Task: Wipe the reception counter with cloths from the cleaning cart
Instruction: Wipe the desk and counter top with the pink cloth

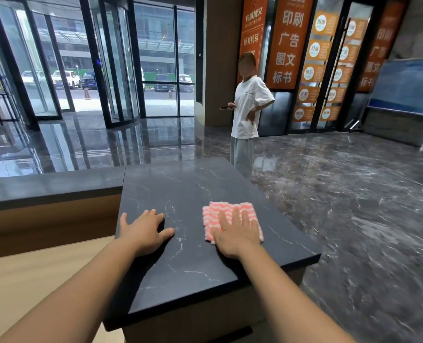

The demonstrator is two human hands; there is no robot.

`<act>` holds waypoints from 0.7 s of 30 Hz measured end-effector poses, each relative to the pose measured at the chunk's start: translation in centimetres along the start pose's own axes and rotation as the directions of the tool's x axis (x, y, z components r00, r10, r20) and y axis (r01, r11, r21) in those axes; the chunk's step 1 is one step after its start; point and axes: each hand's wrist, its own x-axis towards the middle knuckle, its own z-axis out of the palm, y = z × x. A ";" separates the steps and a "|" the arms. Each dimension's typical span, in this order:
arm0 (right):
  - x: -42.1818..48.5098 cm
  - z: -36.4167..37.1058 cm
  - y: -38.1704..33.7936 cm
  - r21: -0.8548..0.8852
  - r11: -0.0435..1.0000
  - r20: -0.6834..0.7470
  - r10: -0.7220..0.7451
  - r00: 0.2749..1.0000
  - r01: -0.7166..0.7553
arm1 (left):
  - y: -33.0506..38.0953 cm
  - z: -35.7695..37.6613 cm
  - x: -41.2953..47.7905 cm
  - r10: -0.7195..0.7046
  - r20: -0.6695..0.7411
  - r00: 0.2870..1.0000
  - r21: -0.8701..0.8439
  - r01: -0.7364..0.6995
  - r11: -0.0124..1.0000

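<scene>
Head view: right hand [237, 235], grip wide, presses cloth [226, 208]; left hand [143, 231] flat on counter [180, 184]

the cloth [230, 211] is pink with white wavy stripes. the counter [180, 189] is charcoal black, crossed by thin white veins like marble. the panel [44, 219] under its lower ledge is warm brown wood, and the desk surface [32, 276] is pale beige wood. the floor [353, 194] is glossy dark grey-brown stone with pale mottled veining. the banners [289, 40] are orange with white characters. the door frames [137, 70] are black. a bystander's t-shirt [248, 107] is white, the trousers [242, 152] light grey. the board [405, 85] at the right is blue.
</scene>
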 end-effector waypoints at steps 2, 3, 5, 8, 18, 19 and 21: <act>-1.5 0.8 -2.4 -0.013 0.997 0.004 -0.081 0.997 0.081 | -0.3 0.0 -0.9 0.005 0.009 1.000 -0.023 -0.005 1.000; -2.1 1.1 -3.5 -0.025 0.993 0.011 -0.118 0.993 0.118 | -0.5 0.0 -1.4 0.000 0.021 1.000 -0.026 0.001 1.000; -2.7 1.5 -4.9 -0.048 0.984 0.024 -0.170 0.985 0.171 | -0.9 -0.1 -2.2 -0.015 0.040 0.999 -0.019 0.016 1.000; -2.8 1.4 -4.4 -0.061 0.973 0.021 -0.220 0.975 0.221 | -0.9 -0.6 -3.3 -0.029 0.053 0.998 -0.018 0.030 0.999; -1.0 -1.3 9.4 -0.065 0.995 -0.056 0.071 0.996 -0.075 | 0.1 -0.1 -4.6 -0.038 0.093 0.995 -0.009 0.039 0.999; -0.9 -1.4 10.3 -0.054 0.994 -0.052 0.096 0.994 -0.099 | 0.0 -0.1 -4.6 -0.034 0.095 0.995 -0.013 0.036 0.999; -0.9 -1.5 11.0 -0.032 0.991 -0.051 0.127 0.991 -0.128 | -0.1 -0.2 -4.5 -0.031 0.095 0.995 -0.029 0.034 0.999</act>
